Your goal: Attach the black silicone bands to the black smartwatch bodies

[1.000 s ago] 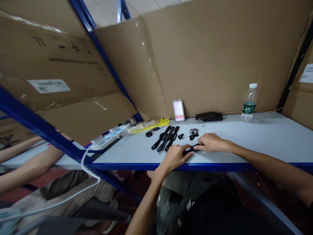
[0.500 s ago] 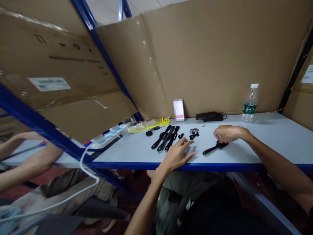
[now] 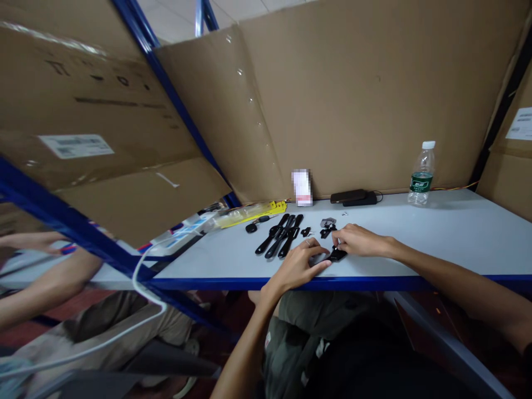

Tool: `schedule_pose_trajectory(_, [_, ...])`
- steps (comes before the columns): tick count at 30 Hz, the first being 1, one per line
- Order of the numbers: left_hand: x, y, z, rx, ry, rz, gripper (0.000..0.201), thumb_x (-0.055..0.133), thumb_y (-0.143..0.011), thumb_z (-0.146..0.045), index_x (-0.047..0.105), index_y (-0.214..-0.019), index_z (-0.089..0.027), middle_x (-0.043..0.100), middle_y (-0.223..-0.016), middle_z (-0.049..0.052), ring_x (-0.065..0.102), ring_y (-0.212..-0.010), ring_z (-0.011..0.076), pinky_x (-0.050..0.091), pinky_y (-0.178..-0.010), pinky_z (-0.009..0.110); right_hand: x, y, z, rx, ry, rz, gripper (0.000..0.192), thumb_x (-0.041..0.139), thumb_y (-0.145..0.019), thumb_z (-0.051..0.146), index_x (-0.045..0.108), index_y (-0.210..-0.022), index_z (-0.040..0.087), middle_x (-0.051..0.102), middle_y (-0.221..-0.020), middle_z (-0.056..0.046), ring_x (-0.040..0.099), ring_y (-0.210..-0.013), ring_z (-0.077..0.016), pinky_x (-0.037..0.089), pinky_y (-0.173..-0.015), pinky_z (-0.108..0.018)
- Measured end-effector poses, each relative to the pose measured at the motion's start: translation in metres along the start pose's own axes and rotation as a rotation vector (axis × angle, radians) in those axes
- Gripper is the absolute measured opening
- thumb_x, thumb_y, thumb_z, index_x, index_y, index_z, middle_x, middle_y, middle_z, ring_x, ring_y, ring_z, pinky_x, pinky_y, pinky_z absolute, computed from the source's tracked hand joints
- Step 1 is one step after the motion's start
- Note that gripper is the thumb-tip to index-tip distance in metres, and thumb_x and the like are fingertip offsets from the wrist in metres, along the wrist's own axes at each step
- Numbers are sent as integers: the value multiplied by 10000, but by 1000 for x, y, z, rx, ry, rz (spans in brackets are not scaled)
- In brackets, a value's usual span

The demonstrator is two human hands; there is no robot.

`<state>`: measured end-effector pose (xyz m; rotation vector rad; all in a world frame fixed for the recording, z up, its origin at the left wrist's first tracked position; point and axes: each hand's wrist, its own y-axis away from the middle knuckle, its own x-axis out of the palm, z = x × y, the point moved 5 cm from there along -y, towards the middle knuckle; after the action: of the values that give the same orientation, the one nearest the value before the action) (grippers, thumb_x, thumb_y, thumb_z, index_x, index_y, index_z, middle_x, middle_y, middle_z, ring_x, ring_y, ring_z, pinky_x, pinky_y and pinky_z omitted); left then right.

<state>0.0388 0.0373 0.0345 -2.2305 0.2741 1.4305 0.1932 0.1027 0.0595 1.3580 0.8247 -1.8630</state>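
A black spokeshave lies low over the front of the table, between my two hands. My left hand has its thumb and fingers closing on the tool's left end, much of which they hide. My right hand is bent over the tool's middle, its fingertips pinched on it. Just behind them sit small black and grey metal parts. Further left, beside a smaller black part, several black spokeshave bodies lie side by side at a slant.
A water bottle stands at the back right. Dark flat devices and a blurred-out upright card or screen line the cardboard wall. A key fob and yellow-edged plastic packaging lie left. Another person's arm shows beyond the blue post.
My right hand has carried the spokeshave left to my left hand, which has begun closing on its end. The view has shifted slightly.
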Motion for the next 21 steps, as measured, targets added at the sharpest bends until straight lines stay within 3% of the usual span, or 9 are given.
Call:
schedule_pose_trajectory(4, [2, 0, 5, -33, -54, 6, 304, 571, -959, -407, 715, -1134, -206, 659, -1034, 77, 649, -907, 215, 484, -815, 307, 6, -2, 6, 45, -12, -65, 199, 576, -920, 217, 687, -1080, 175, 708, -899, -87, 617, -812, -192, 343, -679, -275])
schedule_pose_trajectory(8, [5, -1, 5, -42, -122, 5, 288, 544, -977, -380, 712, -1146, -218, 714, -983, 70, 675, -874, 215, 463, -765, 280, 9, -1, 6, 166, 136, -82, 387, 516, -977, 481, 693, -1084, 154, 713, -907, -134, 648, -822, -243, 354, -663, -299])
schedule_pose_trajectory(14, [5, -1, 4, -127, -225, 20, 323, 559, -965, -418, 712, -1184, -237, 711, -696, 29, 680, -714, 221, 379, -632, 261, 18, -1, 12, 254, 260, -78, 459, 420, -1013, 439, 748, -984, 120, 741, -953, -193, 691, -898, -289, 403, -728, -337])
schedule_pose_trajectory(21, [5, -1, 2, -120, -248, 18, 278, 557, -963, -419, 718, -1089, -231, 709, -708, 35, 687, -730, 227, 365, -622, 265, 18, -3, 18, 290, 238, -52, 419, 415, -993, 340, 759, -959, 102, 756, -973, -211, 704, -873, -298, 395, -703, -344])
